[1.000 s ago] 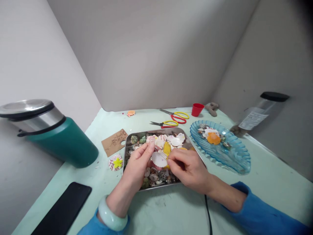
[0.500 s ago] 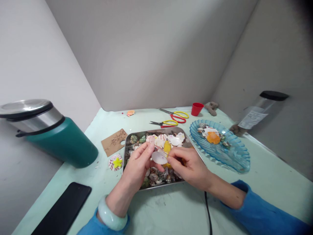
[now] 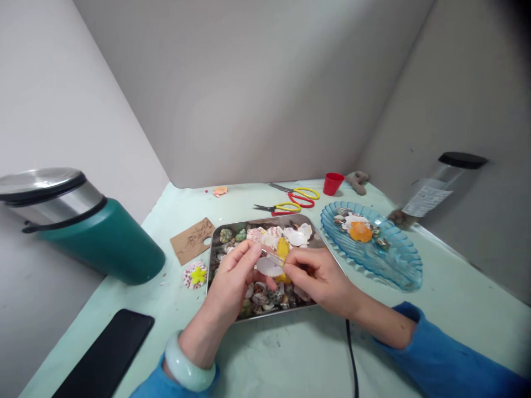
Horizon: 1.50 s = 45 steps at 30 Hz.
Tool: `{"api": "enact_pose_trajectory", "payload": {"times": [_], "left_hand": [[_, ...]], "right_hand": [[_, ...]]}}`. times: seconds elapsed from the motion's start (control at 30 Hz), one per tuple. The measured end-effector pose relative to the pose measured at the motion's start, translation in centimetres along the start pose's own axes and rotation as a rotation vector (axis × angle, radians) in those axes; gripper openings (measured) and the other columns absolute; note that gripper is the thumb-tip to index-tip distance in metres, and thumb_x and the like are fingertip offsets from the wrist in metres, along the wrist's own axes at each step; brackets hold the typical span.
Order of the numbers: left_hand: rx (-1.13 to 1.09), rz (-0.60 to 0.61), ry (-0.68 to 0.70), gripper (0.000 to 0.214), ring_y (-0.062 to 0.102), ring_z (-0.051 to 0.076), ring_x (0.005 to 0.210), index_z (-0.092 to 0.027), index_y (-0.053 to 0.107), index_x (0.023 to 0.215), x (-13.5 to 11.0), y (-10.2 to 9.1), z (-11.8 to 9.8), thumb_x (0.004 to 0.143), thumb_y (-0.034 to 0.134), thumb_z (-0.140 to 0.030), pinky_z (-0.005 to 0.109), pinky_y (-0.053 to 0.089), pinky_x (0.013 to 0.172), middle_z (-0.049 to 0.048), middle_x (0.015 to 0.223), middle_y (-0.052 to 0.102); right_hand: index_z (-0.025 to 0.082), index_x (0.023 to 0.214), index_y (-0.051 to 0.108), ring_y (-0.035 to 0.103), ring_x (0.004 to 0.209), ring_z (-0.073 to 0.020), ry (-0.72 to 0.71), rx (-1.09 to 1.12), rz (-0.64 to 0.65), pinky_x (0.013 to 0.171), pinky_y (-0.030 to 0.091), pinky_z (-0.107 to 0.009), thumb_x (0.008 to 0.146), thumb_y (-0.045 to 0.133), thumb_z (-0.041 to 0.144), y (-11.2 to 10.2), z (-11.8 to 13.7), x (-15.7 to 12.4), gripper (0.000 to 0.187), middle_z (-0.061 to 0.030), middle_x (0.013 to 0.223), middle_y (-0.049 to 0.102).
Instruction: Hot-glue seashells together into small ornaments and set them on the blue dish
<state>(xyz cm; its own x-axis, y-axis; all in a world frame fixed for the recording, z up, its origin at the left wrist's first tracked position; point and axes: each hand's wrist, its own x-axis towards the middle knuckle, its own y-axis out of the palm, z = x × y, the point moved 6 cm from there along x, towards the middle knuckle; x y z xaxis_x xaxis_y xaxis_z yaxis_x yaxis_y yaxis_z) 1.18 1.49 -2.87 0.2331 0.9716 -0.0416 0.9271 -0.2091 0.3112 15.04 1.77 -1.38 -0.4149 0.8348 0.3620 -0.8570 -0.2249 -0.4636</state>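
My left hand (image 3: pixel 236 276) and my right hand (image 3: pixel 317 277) are close together over a metal tray (image 3: pixel 271 314) of seashells. Between their pinched fingertips runs a thin, light strip (image 3: pixel 272 255), too small to name. Just beneath it is a white scallop shell (image 3: pixel 269 267); whether my fingers touch it cannot be told. Yellow pieces (image 3: pixel 283 247) lie among the white and speckled shells by my right fingertips. Left of the tray, a spotted shell (image 3: pixel 191 276) bears a yellow star shape (image 3: pixel 198 276).
A green bottle (image 3: pixel 110 240) and a black phone (image 3: pixel 105 354) are on the left, near a brown card (image 3: pixel 192 241). Behind the tray lie two scissors (image 3: pixel 286 208) and a red cup (image 3: pixel 333 184). To the right are a blue dish (image 3: pixel 398 265) and a clear jar (image 3: pixel 429 196).
Both hands keep their pinched pose over the tray. The whole view has shifted very slightly; the thin strip between the fingertips shows a bit more clearly.
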Motion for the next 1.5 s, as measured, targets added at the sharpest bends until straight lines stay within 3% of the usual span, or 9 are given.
{"api": "enact_pose_trajectory", "payload": {"times": [0.27,0.5,0.77,1.07,1.27,1.5], "left_hand": [[-0.015,0.002,0.038,0.023,0.059,0.014,0.063,-0.015,0.062,0.081,0.0,0.2,-0.3,0.086,0.059,-0.038,0.027,0.052,0.054,0.0043,0.083,0.065],[0.004,-0.008,0.000,0.033,0.057,0.012,0.053,-0.015,0.063,0.089,0.1,0.3,-0.1,0.081,0.064,-0.047,0.025,0.048,0.050,0.0015,0.072,0.062],[0.067,0.020,-0.004,0.026,0.053,0.007,0.053,-0.015,0.062,0.087,0.4,0.0,0.5,0.074,0.075,-0.033,0.020,0.043,0.050,-0.0004,0.073,0.062],[0.110,0.025,0.006,0.022,0.051,0.008,0.057,-0.016,0.064,0.089,0.3,0.1,0.5,0.080,0.069,-0.036,0.021,0.043,0.052,-0.0002,0.077,0.060],[0.078,0.141,0.002,0.022,0.054,0.009,0.058,-0.019,0.056,0.096,0.2,0.7,0.8,0.086,0.061,-0.038,0.023,0.044,0.058,-0.0024,0.075,0.057],[0.122,0.137,0.003,0.027,0.049,0.010,0.060,-0.017,0.055,0.096,0.3,0.7,1.2,0.086,0.061,-0.041,0.023,0.042,0.058,-0.0029,0.071,0.055]], "right_hand": [[0.019,0.061,0.048,0.041,0.041,-0.0072,0.083,0.116,0.028,0.042,0.033,-0.021,0.086,0.050,0.022,0.2,-0.5,-0.2,0.025,0.0058,0.046,0.047],[0.019,0.062,0.048,0.040,0.040,-0.0074,0.111,0.159,0.007,0.040,0.032,-0.021,0.086,0.051,0.023,0.2,-1.0,-0.2,0.025,0.0056,0.047,0.047],[0.020,0.063,0.048,0.039,0.038,-0.0072,0.143,0.213,0.031,0.041,0.031,-0.022,0.088,0.049,0.024,0.4,-1.3,-0.3,0.025,0.0070,0.045,0.046],[0.018,0.059,0.049,0.042,0.049,-0.0086,0.006,-0.010,-0.008,0.050,0.034,-0.022,0.086,0.051,0.021,-0.1,0.1,0.0,0.027,0.0052,0.051,0.046],[0.019,0.059,0.049,0.042,0.049,-0.0087,-0.005,-0.006,0.002,0.051,0.034,-0.021,0.086,0.050,0.018,0.0,0.2,0.1,0.027,0.0054,0.051,0.047],[0.018,0.060,0.050,0.043,0.052,-0.0091,-0.002,0.005,0.020,0.054,0.035,-0.022,0.087,0.049,0.018,0.1,0.2,0.0,0.027,0.0049,0.053,0.048]]}}
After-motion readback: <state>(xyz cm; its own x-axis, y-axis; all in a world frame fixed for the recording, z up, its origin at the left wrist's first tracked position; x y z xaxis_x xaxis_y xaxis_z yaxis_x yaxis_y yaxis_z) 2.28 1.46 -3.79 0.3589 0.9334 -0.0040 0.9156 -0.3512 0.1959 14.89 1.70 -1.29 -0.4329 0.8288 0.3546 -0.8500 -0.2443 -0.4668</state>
